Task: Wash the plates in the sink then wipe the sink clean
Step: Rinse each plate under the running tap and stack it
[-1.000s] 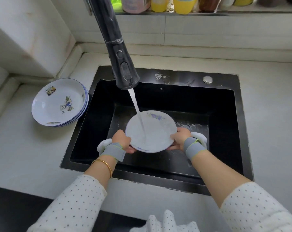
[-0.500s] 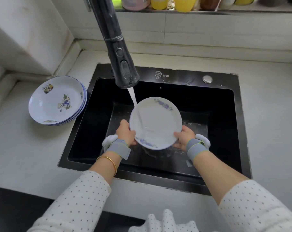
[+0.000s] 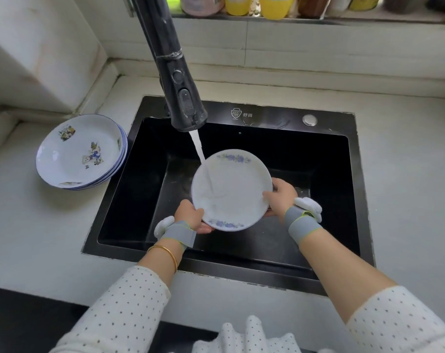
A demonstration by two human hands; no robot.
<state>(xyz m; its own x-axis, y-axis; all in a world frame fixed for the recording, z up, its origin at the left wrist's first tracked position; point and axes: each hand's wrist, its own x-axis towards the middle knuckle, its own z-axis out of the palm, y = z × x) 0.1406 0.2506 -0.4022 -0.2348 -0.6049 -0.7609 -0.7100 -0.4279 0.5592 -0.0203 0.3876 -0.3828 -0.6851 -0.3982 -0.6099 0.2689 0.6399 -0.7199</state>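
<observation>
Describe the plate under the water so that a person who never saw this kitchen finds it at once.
Find the black sink in the pale counter. Under the stream of the tap, the left hand and right hand hold one plate. Unlike the cartoon-printed plates stacked left of the sink, it has blue flowers on its rim.

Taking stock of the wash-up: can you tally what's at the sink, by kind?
floral plate, under the running water: 1
stack of cartoon-print plates on the counter: 1 (number of plates in it unclear)
faucet: 1
sink: 1
Hands gripping the plate, left hand and right hand: 2
Total: 6
</observation>
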